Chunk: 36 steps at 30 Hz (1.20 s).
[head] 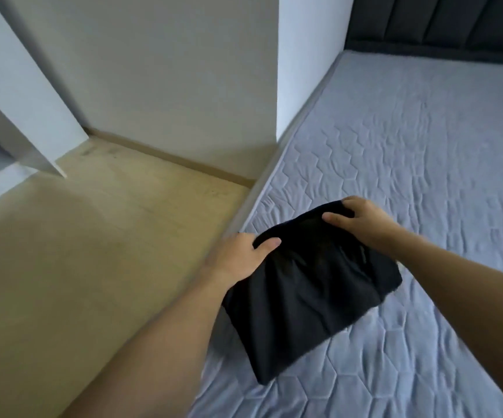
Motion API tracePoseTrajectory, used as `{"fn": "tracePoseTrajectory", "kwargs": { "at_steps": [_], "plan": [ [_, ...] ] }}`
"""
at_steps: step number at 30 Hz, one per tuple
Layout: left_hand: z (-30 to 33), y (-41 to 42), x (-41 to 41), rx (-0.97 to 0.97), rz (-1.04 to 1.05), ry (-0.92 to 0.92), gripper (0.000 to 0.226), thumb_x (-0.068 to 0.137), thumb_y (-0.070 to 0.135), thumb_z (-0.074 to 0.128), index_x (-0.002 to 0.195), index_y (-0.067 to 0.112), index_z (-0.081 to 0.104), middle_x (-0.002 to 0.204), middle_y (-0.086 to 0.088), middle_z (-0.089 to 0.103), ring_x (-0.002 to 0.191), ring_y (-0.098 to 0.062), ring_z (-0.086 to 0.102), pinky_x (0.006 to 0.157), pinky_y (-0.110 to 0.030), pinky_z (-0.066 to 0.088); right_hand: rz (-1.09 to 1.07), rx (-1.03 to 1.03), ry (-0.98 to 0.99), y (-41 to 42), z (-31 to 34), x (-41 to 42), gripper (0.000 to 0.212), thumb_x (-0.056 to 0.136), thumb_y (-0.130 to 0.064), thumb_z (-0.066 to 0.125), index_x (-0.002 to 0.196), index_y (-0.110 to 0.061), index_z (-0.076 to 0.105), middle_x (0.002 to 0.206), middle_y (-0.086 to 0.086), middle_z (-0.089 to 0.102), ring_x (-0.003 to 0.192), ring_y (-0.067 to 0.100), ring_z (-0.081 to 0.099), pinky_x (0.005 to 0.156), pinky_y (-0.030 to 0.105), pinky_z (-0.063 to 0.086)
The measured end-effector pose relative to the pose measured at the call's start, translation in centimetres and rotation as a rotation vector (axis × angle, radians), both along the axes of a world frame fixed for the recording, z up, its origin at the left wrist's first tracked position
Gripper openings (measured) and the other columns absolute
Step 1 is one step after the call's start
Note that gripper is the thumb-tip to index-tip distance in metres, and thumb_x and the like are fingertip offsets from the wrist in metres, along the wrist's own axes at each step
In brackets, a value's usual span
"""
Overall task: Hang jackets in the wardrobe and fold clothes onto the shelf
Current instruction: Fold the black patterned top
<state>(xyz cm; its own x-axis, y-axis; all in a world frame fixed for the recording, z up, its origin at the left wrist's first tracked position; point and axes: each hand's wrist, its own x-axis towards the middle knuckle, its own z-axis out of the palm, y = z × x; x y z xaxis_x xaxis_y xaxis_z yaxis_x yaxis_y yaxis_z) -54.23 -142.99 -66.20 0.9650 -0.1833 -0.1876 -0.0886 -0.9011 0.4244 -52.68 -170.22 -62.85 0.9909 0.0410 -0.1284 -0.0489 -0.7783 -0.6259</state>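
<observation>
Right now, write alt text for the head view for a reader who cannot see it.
Two bare hands grip the far edge of a folded black garment at the corner of a grey quilted mattress: left hand at its left end, right hand at its right. A beige floor and white wall lie to the left.

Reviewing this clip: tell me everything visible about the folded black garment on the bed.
The folded black fabric garment is a soft, roughly rectangular bundle with a few creases; what kind of garment cannot be told. It sits at the near left edge of the grey quilted mattress, partly overhanging towards the beige floor. The left hand grips its left far corner, thumb on top; the right hand grips the right far corner. Whether it is lifted or resting is unclear.
</observation>
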Motion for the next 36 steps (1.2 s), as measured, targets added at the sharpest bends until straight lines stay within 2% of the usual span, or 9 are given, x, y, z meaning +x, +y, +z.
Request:
{"fn": "tracePoseTrajectory", "kwargs": {
  "at_steps": [4, 6, 9, 13, 19, 24, 28, 32, 36],
  "plan": [
    [22.9, 7.4, 2.9, 0.247, -0.177, -0.346, 0.068, 0.083, 0.082, 0.022, 0.065, 0.020, 0.044, 0.060, 0.008, 0.047, 0.069, -0.025, 0.055, 0.061, -0.034, 0.037, -0.055, 0.173, -0.010, 5.3, 20.1, 0.8, 0.045, 0.084, -0.056, 0.062, 0.094, -0.012, 0.062, 0.092, 0.006, 0.064, 0.086, 0.022, 0.062, 0.078, 0.038, 0.051],
    [31.9, 11.1, 3.6, 0.297, -0.236, -0.469, 0.066, 0.085, 0.078, 0.018, 0.068, 0.020, 0.045, 0.069, 0.004, 0.057, 0.075, -0.026, 0.060, 0.063, -0.035, 0.041, -0.043, 0.240, -0.055, 8.9, 28.7, 1.1, 0.049, 0.081, -0.059, 0.063, 0.093, -0.012, 0.065, 0.088, 0.006, 0.067, 0.082, 0.020, 0.064, 0.075, 0.036, 0.052],
    [47.0, 18.2, 4.1, 0.341, -0.183, -0.592, 0.059, 0.089, 0.073, 0.022, 0.071, 0.021, 0.043, 0.077, 0.002, 0.057, 0.083, -0.026, 0.059, 0.064, -0.035, 0.041, 0.017, 0.375, -0.081, 16.0, 43.8, 2.5, 0.060, 0.067, -0.071, 0.065, 0.083, -0.014, 0.070, 0.073, 0.001, 0.070, 0.065, 0.011, 0.067, 0.058, 0.026, 0.054],
    [62.2, 27.1, 3.0, 0.364, 0.038, -0.605, 0.058, 0.089, 0.074, 0.024, 0.070, 0.021, 0.040, 0.068, 0.007, 0.050, 0.072, -0.024, 0.055, 0.058, -0.033, 0.033, 0.131, 0.564, -0.064, 25.7, 59.0, 4.1, 0.061, 0.070, -0.061, 0.073, 0.092, -0.004, 0.070, 0.092, 0.020, 0.072, 0.081, 0.031, 0.072, 0.076, 0.045, 0.059],
    [70.3, 41.1, 0.5, 0.577, 0.261, -0.827, 0.056, 0.093, 0.068, 0.028, 0.080, 0.017, 0.048, 0.071, 0.005, 0.049, 0.067, -0.024, 0.052, 0.061, -0.033, 0.036, 0.327, 0.776, -0.046, 41.3, 66.1, 7.4, 0.027, 0.081, -0.043, 0.073, 0.079, -0.016, 0.072, 0.073, 0.003, 0.073, 0.065, 0.018, 0.072, 0.052, 0.024, 0.054],
    [72.8, 55.9, 2.6, 0.645, 0.228, -0.674, 0.035, 0.101, 0.047, 0.036, 0.097, 0.015, 0.048, 0.095, -0.005, 0.057, 0.084, -0.027, 0.056, 0.071, -0.039, 0.045, 0.417, 0.802, -0.050, 56.6, 67.7, 12.7, 0.034, 0.081, -0.044, 0.073, 0.089, -0.011, 0.072, 0.085, 0.008, 0.075, 0.075, 0.022, 0.073, 0.064, 0.030, 0.057],
    [73.0, 68.0, 6.3, 0.728, 0.234, -0.614, 0.020, 0.097, 0.026, 0.042, 0.104, 0.009, 0.050, 0.102, -0.008, 0.056, 0.088, -0.027, 0.057, 0.071, -0.035, 0.040, 0.465, 0.801, -0.054, 69.4, 68.9, 17.8, 0.051, 0.079, -0.044, 0.074, 0.097, 0.003, 0.068, 0.092, 0.017, 0.073, 0.082, 0.032, 0.071, 0.072, 0.040, 0.060],
    [75.4, 77.3, 11.2, 0.813, 0.435, -0.596, 0.021, 0.091, 0.020, 0.047, 0.108, 0.009, 0.052, 0.109, -0.009, 0.060, 0.098, -0.029, 0.057, 0.086, -0.038, 0.037, 0.519, 0.835, -0.049, 80.9, 70.6, 22.3, 0.048, 0.078, -0.046, 0.075, 0.093, 0.000, 0.069, 0.088, 0.012, 0.074, 0.073, 0.021, 0.073, 0.060, 0.026, 0.057],
    [76.8, 85.4, 16.8, 0.890, 0.670, -0.593, 0.029, 0.087, 0.017, 0.050, 0.115, 0.010, 0.054, 0.118, -0.009, 0.060, 0.110, -0.029, 0.054, 0.095, -0.040, 0.035, 0.551, 0.848, -0.056, 90.7, 72.1, 28.5, 0.049, 0.075, -0.048, 0.076, 0.091, -0.003, 0.070, 0.087, 0.009, 0.075, 0.077, 0.022, 0.073, 0.072, 0.034, 0.060]
  ]
}}
